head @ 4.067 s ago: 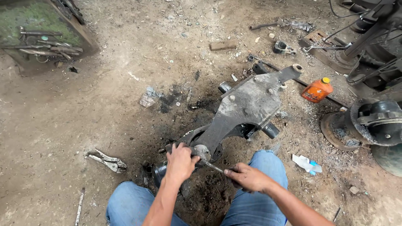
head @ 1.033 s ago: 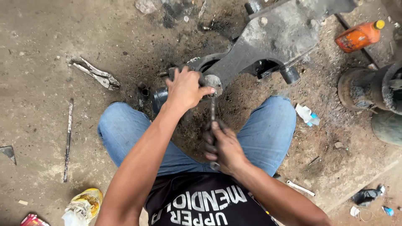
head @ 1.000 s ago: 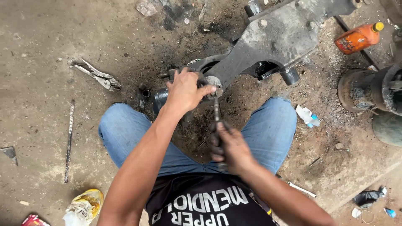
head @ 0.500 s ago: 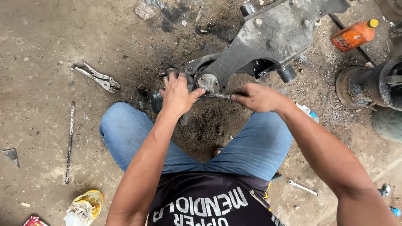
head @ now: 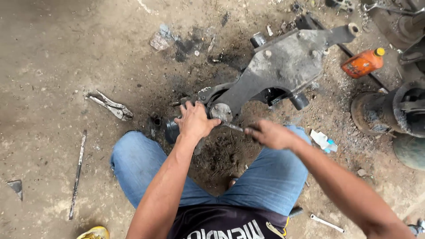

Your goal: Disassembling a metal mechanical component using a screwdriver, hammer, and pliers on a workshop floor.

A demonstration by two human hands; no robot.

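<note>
We find a grey steel bracket [head: 283, 66] lying flat on the oily dirt floor just ahead of the seated person's knees, its narrow end with the round boss [head: 221, 112] turned toward them — a placement that, in our judgement, keeps the working end within easy reach of both hands. The left hand [head: 194, 121] is pressed down beside the boss, fingers spread and curled over the dark fitting there; we read this as steadying the part rather than lifting it. The right hand [head: 270, 134] is closed around a thin metal tool [head: 233, 127], whose tip touches the boss from the lower right. The tool type is too blurred to tell.

Left forearm runs straight up from the lap, wrist slightly bent. Right arm comes in from the lower right corner, elbow out, forearm low and angled toward the boss.

Further out — locking pliers [head: 110, 105] lie to the left, well apart, a thin rod [head: 77, 175] beyond the left knee, an orange bottle [head: 364, 63] near the bracket's far end, and a small wrench [head: 326, 223] by the right thigh.
</note>
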